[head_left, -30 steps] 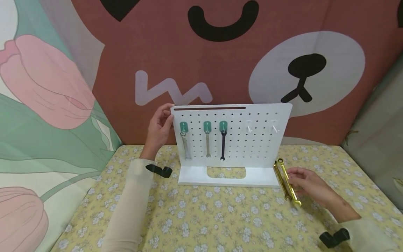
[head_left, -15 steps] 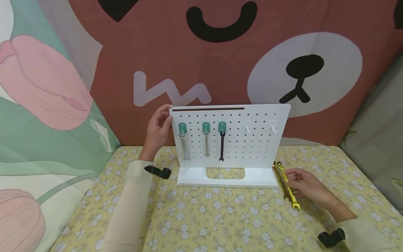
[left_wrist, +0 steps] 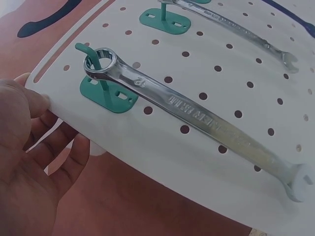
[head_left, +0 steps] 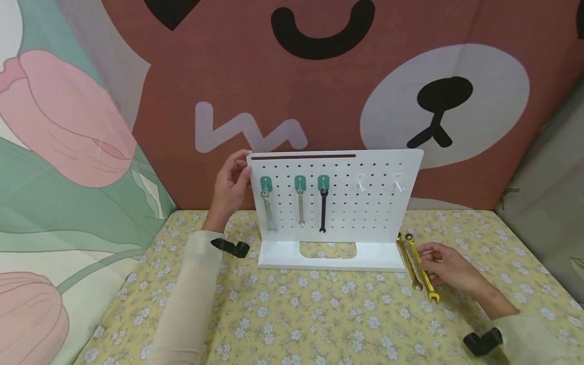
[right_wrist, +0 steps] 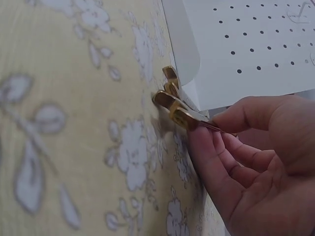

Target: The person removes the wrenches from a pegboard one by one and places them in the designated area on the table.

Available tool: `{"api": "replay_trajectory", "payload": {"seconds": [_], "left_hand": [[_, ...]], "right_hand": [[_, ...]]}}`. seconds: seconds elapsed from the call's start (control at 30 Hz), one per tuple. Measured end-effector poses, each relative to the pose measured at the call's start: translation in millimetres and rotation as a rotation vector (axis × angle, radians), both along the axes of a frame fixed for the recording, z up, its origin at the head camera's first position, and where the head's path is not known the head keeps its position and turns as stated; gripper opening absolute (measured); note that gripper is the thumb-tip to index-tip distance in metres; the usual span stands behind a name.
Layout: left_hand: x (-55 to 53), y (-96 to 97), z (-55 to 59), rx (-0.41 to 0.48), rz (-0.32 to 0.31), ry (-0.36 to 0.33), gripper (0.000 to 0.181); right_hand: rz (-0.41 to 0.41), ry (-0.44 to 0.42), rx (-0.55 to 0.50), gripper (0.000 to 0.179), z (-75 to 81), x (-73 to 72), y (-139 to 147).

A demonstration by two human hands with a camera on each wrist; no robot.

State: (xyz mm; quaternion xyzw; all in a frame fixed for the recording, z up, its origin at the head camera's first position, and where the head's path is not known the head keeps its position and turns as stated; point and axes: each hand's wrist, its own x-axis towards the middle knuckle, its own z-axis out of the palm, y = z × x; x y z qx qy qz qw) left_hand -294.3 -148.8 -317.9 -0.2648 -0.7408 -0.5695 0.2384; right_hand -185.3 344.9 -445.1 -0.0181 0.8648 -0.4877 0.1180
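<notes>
My left hand [head_left: 229, 187] grips the upper left corner of a white pegboard stand [head_left: 365, 223], thumb in front. Close to it, a silver combination wrench [left_wrist: 172, 105] hangs by its ring on a green hook [left_wrist: 110, 96]. A second silver wrench [head_left: 301, 210] and a black wrench [head_left: 323, 213] hang from green hooks further right. At the stand's right side, my right hand [head_left: 451, 268] pinches a gold wrench [head_left: 425, 274] between thumb and fingers, low over the table. Another gold wrench [head_left: 409, 264] lies just left of it, beside the base.
Two clear hooks [head_left: 360, 184] on the board's right part hold nothing. The stand rests on a table with a yellow floral cloth [head_left: 310, 314]. Behind it hangs a printed red-brown backdrop [head_left: 333, 101].
The gold wrench in my right hand has shifted slightly right, and a wider gap now parts it from the other gold wrench. My left hand stays on the board's corner.
</notes>
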Motion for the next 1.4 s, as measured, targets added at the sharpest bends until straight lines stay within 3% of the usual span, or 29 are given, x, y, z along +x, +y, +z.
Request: {"api": "replay_trajectory", "payload": {"seconds": [0.67,1.07,1.4], "left_hand": [[-0.9,-2.1,1.9,0.014,-0.019,-0.01,0.035],[-0.7,-1.8,3.9,0.0,-0.017,-0.028,0.035],[-2.0,-3.0,1.1,0.006,-0.013,-0.055,0.035]], "right_hand": [[0.007,0.059,0.098,0.043,0.3,-13.7,-2],[-0.024,0.121,0.268,0.038,-0.1,-15.6,-2],[-0.032,0.245,0.299,0.035,2.4,-11.9,-11]]}}
